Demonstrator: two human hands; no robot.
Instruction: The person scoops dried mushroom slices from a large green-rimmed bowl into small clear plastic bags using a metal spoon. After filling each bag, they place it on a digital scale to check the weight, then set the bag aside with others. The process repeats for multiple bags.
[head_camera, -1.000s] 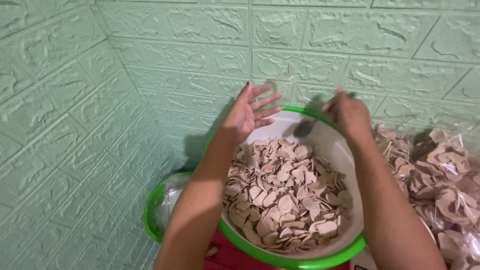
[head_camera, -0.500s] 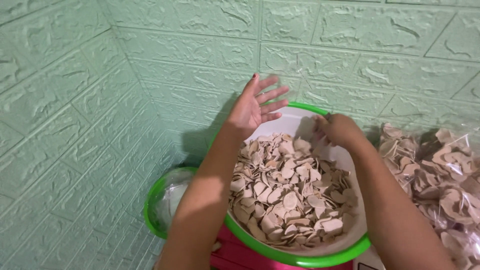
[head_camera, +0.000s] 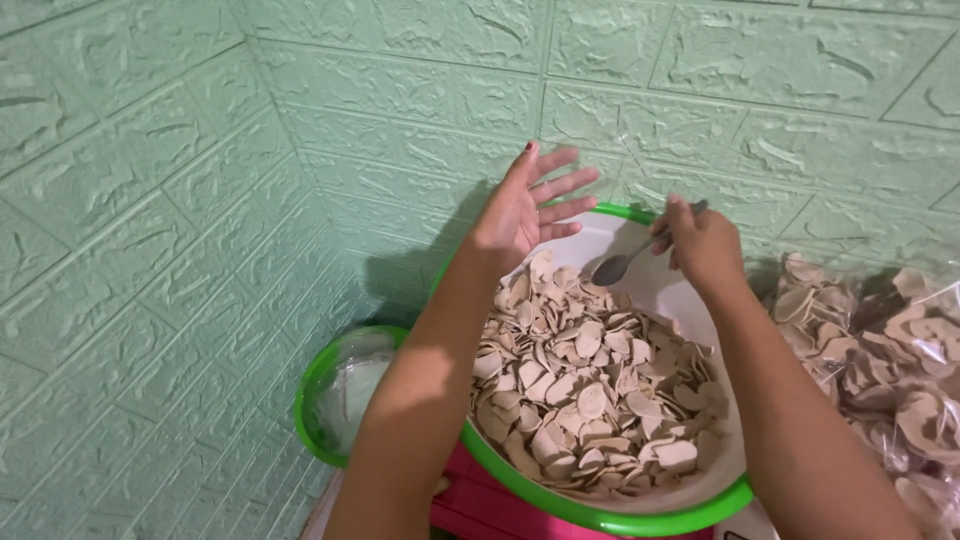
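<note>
- Metal spoon (head_camera: 625, 258) pinched in the right hand (head_camera: 703, 243) at upper centre-right of the frame, handle hidden in closed fingers, bowl end pointing down-left, just above the heap.
- Right-hand fingers curled tight together around the handle; hand poised over the far inner wall of the basin.
- Left hand (head_camera: 520, 208) raised at upper centre, palm open, fingers (head_camera: 565, 185) spread wide and apart, holding nothing, hovering over the far left rim.
- Small gap between spoon tip and left palm; not touching.
- Pale flat chips (head_camera: 585, 390) heaped in the centre and lower part of the frame, banked toward the near left side.
- White basin with green rim (head_camera: 640, 520) holding the chips; bare white wall open at the far right side, beneath the spoon.
- Far rim of the basin pressed close to the green embossed wall (head_camera: 300, 120); hardly any room behind.
- Smaller green-rimmed bowl (head_camera: 335, 400) at lower left, just beside the basin, tucked into the wall corner.
- Clear plastic bags of chips (head_camera: 890, 350) along the right edge, crowding the basin there.
- Pink surface (head_camera: 480, 505) showing under the basin at the bottom edge.
</note>
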